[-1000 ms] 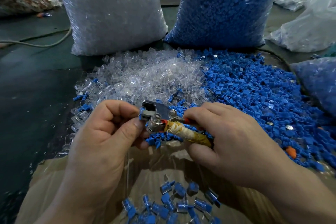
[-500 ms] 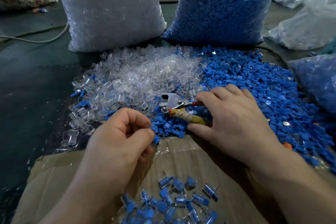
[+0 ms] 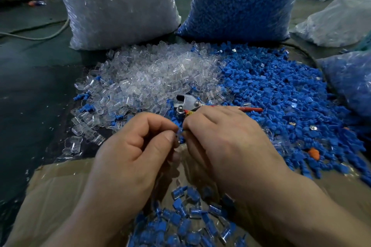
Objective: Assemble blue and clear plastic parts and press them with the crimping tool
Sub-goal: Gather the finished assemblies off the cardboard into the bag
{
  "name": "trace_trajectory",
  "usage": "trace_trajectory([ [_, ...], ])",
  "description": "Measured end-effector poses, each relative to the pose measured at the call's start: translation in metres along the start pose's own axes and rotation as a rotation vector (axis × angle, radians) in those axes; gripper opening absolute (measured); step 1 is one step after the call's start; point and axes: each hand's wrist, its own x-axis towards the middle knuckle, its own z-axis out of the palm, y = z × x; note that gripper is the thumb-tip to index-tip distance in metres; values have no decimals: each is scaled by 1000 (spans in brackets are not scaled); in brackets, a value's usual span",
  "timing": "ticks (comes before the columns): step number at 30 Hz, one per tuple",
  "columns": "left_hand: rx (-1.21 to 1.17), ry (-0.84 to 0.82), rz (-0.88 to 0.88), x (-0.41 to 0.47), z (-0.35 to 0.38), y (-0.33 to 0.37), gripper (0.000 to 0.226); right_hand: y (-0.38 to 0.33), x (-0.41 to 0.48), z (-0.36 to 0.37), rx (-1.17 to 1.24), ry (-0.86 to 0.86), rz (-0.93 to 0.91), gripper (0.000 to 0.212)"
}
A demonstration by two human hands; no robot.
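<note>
We see the left hand (image 3: 128,156) with thumb and forefinger (image 3: 168,138) pinched on a small blue-and-clear part (image 3: 179,133), its other fingers curled in. The right hand (image 3: 224,140) curls its fingertips onto the same part from the other side. Just beyond its knuckles the crimping tool (image 3: 187,102) lies between the clear pile (image 3: 152,78) and the blue pile (image 3: 281,90).

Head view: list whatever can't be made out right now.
All head view.
- Part pinched between left hand and right hand: fingertips cover most; joined or not, cannot tell.
- Crimping tool: right hand covers part of its handles.
- Assembled pieces: blurred, forearms overlap, bottom edge cuts them.
- Clear bag, blue bag: tops cut by top edge.
</note>
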Motion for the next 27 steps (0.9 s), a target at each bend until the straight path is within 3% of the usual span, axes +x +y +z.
trace_trajectory([
  [5, 53, -83, -148, 5, -8, 1, 49, -6, 1, -1, 112, 22, -51, 11],
  [8, 24, -183, -131, 6, -14, 0, 53, -11, -1, -4, 256, -90, 83, 26],
  [12, 57, -295, 98, 5, -18, -1, 41, -7, -2, -8, 1059, -277, 519, 26],
  [13, 91, -314, 137, 5, -19, 1, 34, -6, -2, -10, 1147, -317, 571, 23],
  [15, 213, -339, 187, 5, -21, 2, 21, -5, -3, -8, 923, -330, 513, 28],
  [18, 369, -391, 191, 9, -26, 5, 19, -7, -6, -4, 483, -220, 314, 25],
  [23, 472, -551, 194, 8, -30, 9, 14, -12, -9, -11, 482, -176, 198, 14],
  [27, 578, -557, 212, 1, -33, 19, 13, -19, -13, -14, 353, -319, 65, 26],
])
